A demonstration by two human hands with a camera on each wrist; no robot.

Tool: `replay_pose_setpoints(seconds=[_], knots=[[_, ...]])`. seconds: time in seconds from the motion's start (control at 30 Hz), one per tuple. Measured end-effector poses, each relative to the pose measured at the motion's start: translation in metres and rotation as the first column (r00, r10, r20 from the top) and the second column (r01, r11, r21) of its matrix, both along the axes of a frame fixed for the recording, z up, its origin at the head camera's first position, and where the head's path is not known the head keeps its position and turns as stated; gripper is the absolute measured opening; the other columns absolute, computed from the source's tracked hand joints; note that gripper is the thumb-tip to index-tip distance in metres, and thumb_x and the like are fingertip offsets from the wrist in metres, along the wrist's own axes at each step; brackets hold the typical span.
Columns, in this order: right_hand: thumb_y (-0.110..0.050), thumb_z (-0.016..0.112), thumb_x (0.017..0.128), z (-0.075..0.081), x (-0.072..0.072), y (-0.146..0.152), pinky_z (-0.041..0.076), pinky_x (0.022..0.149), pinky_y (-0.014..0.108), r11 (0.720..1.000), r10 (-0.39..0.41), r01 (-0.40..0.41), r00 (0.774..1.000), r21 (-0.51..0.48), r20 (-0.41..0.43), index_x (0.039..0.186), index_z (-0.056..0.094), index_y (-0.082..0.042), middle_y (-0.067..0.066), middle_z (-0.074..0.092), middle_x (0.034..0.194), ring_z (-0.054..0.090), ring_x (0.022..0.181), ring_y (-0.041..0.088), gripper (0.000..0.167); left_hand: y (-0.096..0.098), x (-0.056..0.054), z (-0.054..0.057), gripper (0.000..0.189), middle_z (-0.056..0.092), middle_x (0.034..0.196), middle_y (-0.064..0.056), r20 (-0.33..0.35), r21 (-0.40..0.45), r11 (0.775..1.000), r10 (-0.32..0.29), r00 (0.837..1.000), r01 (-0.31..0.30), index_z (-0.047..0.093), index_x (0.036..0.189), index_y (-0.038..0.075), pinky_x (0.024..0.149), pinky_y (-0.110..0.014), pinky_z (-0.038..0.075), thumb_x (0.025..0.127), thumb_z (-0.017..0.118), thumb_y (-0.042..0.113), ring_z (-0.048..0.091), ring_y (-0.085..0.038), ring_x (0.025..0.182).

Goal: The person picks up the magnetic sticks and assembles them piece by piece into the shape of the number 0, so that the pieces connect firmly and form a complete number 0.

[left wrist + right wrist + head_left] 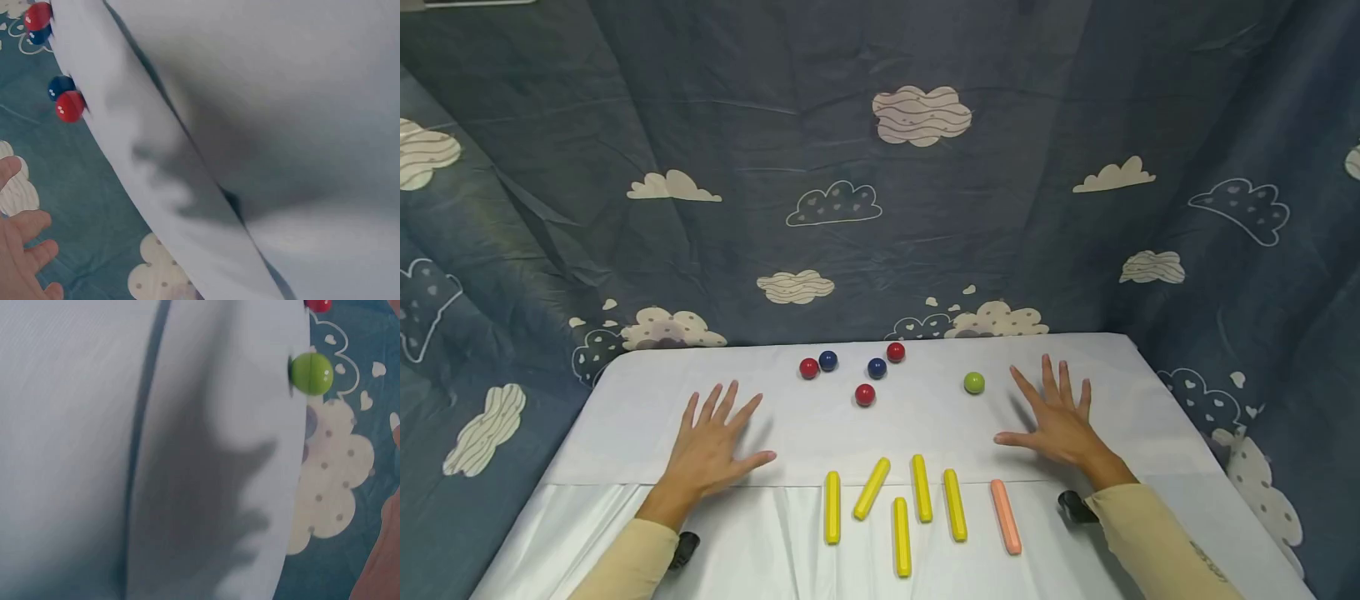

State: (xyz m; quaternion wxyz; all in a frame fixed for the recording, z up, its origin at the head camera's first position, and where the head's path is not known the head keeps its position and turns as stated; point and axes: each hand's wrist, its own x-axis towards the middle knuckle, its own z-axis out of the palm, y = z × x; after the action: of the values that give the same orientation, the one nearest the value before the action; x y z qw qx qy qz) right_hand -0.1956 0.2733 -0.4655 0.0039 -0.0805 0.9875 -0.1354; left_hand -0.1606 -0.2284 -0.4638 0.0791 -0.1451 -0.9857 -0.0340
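Note:
In the head view my left hand point(706, 450) is spread over the left part of the white table, holding nothing. My right hand point(1062, 421), fingers also spread, hovers on the right side, nearest a green ball point(974, 382). Between the hands lie several yellow sticks point(902, 537) and, to their right, one orange stick point(1006, 517). Farther back, red balls point(865, 395) and blue balls point(877, 368) sit in a loose group. The left wrist view catches fingers point(28, 225) at its left edge; the right wrist view shows only a bit of the hand at its right edge.
A white cloth point(917, 433) covers the table, with a seam or fold running across it. Behind and at both sides hangs a dark blue curtain point(737, 242) printed with clouds. Black wrist straps point(1077, 507) show beside the sleeves.

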Motion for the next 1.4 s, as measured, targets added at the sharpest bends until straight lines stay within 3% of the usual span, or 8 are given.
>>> replay_pose_setpoints(seconds=[0.37,0.5,0.63,0.8,0.93,1.07,1.2,1.4], knots=[[-0.064,0.075,0.067,0.011,-0.011,-0.031,-0.016,0.106,0.066,0.995,0.097,-0.098,0.995,-0.035,-0.009,0.154,0.018,-0.02,0.023,-0.012,0.158,-0.017,0.142,0.045,0.113,0.03,0.01,0.016,0.081,0.044,0.144,-0.02,0.065,0.076,0.996,-0.048,0.997,0.043,0.047,0.142,0.017,0.109,-0.06,0.021,0.078,0.064,0.065,0.039,-0.042,0.131],[-0.062,0.078,0.066,0.015,-0.019,-0.052,-0.011,0.107,0.067,0.99,0.129,-0.13,0.992,-0.049,-0.01,0.154,0.019,-0.021,0.023,-0.007,0.158,-0.012,0.143,0.045,0.113,0.044,0.015,0.019,0.077,0.047,0.14,-0.018,0.13,0.084,0.996,-0.05,0.99,0.039,0.049,0.14,0.018,0.108,-0.06,0.024,0.078,0.067,0.061,0.042,-0.041,0.128],[-0.06,0.079,0.066,0.017,-0.027,-0.076,-0.004,0.109,0.066,0.984,0.161,-0.162,0.987,-0.073,-0.014,0.154,0.022,-0.02,0.023,-0.002,0.159,-0.006,0.144,0.045,0.112,0.058,0.02,0.02,0.074,0.049,0.138,-0.015,0.216,0.162,0.987,-0.044,0.975,0.008,0.051,0.138,0.018,0.104,-0.058,0.032,0.078,0.071,0.055,0.044,-0.038,0.126],[-0.057,0.08,0.067,0.017,-0.036,-0.104,0.007,0.11,0.067,0.972,0.215,-0.213,0.977,-0.103,0.011,0.153,0.026,-0.022,0.021,0.003,0.159,0.001,0.144,0.044,0.107,0.069,0.025,0.016,0.063,0.055,0.132,-0.009,0.295,0.312,0.949,-0.063,0.953,-0.034,0.056,0.133,0.022,0.096,-0.055,0.042,0.079,0.075,0.048,0.05,-0.033,0.121],[-0.055,0.08,0.069,0.017,-0.042,-0.124,0.016,0.108,0.068,0.959,0.247,-0.236,0.968,-0.154,0.054,0.152,0.029,-0.021,0.019,0.011,0.159,0.009,0.144,0.042,0.102,0.075,0.027,0.014,0.059,0.057,0.128,-0.008,0.371,0.406,0.91,-0.079,0.925,-0.086,0.058,0.131,0.022,0.093,-0.056,0.044,0.079,0.077,0.043,0.052,-0.03,0.118],[-0.044,0.082,0.072,0.015,-0.049,-0.139,0.026,0.107,0.062,0.932,0.282,-0.244,0.953,-0.267,0.114,0.149,0.037,-0.018,0.016,0.027,0.155,0.025,0.141,0.038,0.093,0.081,0.029,0.011,0.054,0.061,0.117,-0.009,0.427,0.459,0.883,-0.122,0.896,-0.098,0.061,0.127,0.02,0.082,-0.047,0.049,0.08,0.077,0.039,0.057,-0.026,0.1],[-0.032,0.083,0.076,0.013,-0.056,-0.15,0.036,0.105,0.054,0.888,0.339,-0.249,0.922,-0.386,0.185,0.145,0.042,-0.014,0.017,0.041,0.145,0.041,0.131,0.035,0.082,0.085,0.029,0.005,0.048,0.063,0.106,-0.008,0.446,0.505,0.858,-0.165,0.88,-0.095,0.065,0.122,0.018,0.066,-0.034,0.043,0.08,0.078,0.035,0.05,-0.018,0.08],[-0.024,0.082,0.077,0.011,-0.065,-0.164,0.045,0.097,0.05,0.862,0.362,-0.215,0.895,-0.459,0.26,0.14,0.049,-0.014,0.017,0.054,0.13,0.054,0.114,0.033,0.071,0.091,0.028,-0.009,0.046,0.06,0.094,-0.002,0.452,0.581,0.808,-0.215,0.866,-0.102,0.066,0.12,0.013,0.061,-0.029,0.04,0.08,0.078,0.032,0.047,-0.014,0.072]])
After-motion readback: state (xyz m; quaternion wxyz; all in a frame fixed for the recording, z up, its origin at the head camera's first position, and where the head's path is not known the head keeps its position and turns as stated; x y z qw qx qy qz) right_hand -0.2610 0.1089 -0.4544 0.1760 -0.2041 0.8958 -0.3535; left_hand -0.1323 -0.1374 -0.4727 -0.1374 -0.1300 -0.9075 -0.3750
